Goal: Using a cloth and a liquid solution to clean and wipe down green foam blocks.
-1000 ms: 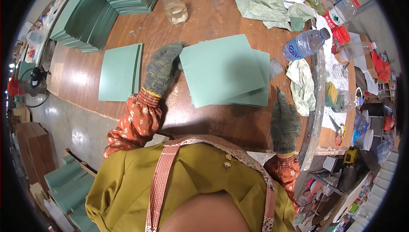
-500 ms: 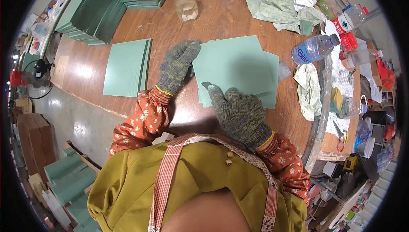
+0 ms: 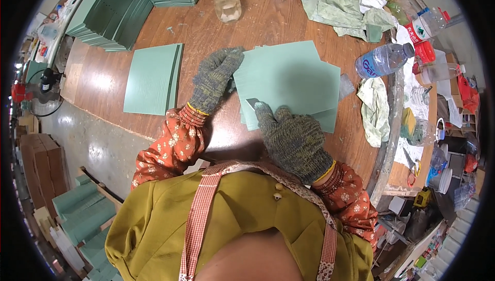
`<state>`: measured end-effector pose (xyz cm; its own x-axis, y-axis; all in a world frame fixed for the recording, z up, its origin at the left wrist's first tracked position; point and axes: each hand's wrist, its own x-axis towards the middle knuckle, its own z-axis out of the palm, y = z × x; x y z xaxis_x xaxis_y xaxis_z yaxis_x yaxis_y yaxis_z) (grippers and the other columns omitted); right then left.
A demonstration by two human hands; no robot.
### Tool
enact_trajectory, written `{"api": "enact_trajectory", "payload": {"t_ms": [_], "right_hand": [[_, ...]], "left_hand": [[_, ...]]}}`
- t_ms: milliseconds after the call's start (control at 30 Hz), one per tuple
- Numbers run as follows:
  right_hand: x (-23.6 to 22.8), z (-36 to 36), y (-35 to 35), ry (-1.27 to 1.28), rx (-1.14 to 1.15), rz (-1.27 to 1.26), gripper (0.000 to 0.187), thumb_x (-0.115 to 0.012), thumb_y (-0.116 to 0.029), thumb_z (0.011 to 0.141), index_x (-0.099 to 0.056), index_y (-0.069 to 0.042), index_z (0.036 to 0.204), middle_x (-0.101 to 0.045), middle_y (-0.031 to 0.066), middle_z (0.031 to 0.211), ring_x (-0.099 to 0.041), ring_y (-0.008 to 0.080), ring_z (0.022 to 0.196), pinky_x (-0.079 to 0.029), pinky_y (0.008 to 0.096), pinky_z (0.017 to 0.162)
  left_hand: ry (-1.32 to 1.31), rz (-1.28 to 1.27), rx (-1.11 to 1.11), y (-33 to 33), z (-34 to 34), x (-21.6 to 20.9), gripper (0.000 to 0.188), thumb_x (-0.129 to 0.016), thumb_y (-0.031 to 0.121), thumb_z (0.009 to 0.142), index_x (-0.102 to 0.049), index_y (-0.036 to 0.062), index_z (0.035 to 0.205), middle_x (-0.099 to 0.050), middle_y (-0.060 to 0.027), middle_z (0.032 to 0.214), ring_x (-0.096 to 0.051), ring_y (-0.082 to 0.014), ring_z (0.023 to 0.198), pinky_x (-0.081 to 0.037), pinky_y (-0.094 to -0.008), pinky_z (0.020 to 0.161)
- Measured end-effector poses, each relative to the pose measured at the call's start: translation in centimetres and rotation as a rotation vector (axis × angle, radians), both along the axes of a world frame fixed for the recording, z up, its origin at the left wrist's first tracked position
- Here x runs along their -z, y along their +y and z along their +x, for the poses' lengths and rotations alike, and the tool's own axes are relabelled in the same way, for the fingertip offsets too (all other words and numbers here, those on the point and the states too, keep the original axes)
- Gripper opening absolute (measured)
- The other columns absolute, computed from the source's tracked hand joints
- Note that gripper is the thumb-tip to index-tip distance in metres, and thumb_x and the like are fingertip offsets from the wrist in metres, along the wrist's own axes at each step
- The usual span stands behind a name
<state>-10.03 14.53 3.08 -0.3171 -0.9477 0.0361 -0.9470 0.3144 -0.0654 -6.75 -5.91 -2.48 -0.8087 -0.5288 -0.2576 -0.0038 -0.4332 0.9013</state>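
Several green flat boards (image 3: 281,74) lie in a loose, fanned pile in front of me on the wooden table. My left hand (image 3: 214,77), in a dark grey-green knit glove, is closed at the left edge of the top board, its thumb hidden. My right hand (image 3: 294,136), gloved alike, rests over the pile's near edge. A small slanted blade (image 3: 251,102) sticks out at its index fingertip, over the top board's near left part; its grip is hidden. Left of my left hand lies a separate short stack of green boards (image 3: 152,79).
Tall stacks of green boards (image 3: 111,15) stand at the far left. A clear jar (image 3: 226,0) is behind the pile. On the right are a water bottle (image 3: 384,60), a stained cloth (image 3: 373,110), a larger cloth (image 3: 330,0) and scissors (image 3: 411,170). The table's wooden top (image 3: 206,28) surrounds the pile.
The view has shifted slightly. My right hand and the blade have moved very little over the top board, and my left hand stays at its edge.
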Motion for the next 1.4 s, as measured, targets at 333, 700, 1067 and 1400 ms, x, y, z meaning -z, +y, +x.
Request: {"api": "enact_trajectory", "payload": {"t_ms": [333, 700, 1067, 1400], "right_hand": [[-0.1, 0.2, 0.6, 0.041, 0.014, -0.093, 0.03, -0.05, -0.015, 0.085, -0.052, -0.002, 0.111, -0.054, 0.009, 0.073, -0.058, 0.0221, 0.054, -0.045, 0.0385, 0.046], [-0.3, 0.2, 0.3, -0.047, 0.053, -0.038, 0.032, -0.051, -0.016, 0.084, -0.052, -0.002, 0.114, -0.054, 0.0101, 0.075, -0.058, 0.0237, 0.056, -0.046, 0.0401, 0.048], [-1.7, 0.8, 3.0, 0.021, 0.288, 0.007, 0.032, -0.05, -0.019, 0.088, -0.055, -0.003, 0.115, -0.061, 0.0107, 0.091, -0.061, 0.0257, 0.067, -0.048, 0.0394, 0.056], [-1.2, -0.2, 6.9, -0.012, 0.449, -0.364, 0.033, -0.058, -0.015, 0.088, -0.057, -0.005, 0.119, -0.064, 0.0118, 0.102, -0.063, 0.0289, 0.082, -0.051, 0.0392, 0.068]], "left_hand": [[-0.02, -0.003, 0.07, -0.2, -0.3, -0.3, 0.028, -0.067, 0.018, 0.087, -0.064, -0.0002, 0.109, -0.067, -0.0065, 0.09, -0.063, -0.0116, 0.075, -0.052, -0.0236, 0.063], [-0.035, -0.125, 0.133, -0.5, -1.1, -0.4, 0.03, -0.064, 0.024, 0.09, -0.064, 0.0002, 0.107, -0.063, -0.0018, 0.079, -0.054, -0.0058, 0.06, -0.043, -0.0192, 0.051], [-0.059, -0.251, 0.252, -0.8, -2.2, -1.2, 0.035, -0.063, 0.027, 0.091, -0.06, 0.0023, 0.116, -0.063, -0.0047, 0.102, -0.06, -0.0117, 0.093, -0.049, -0.0275, 0.079], [0.08, -1.88, 0.219, 0.6, -1.0, -5.2, 0.06, -0.061, 0.042, 0.086, -0.047, 0.004, 0.13, -0.053, -0.0226, 0.121, -0.049, -0.0405, 0.112, -0.04, -0.0499, 0.096]]}}
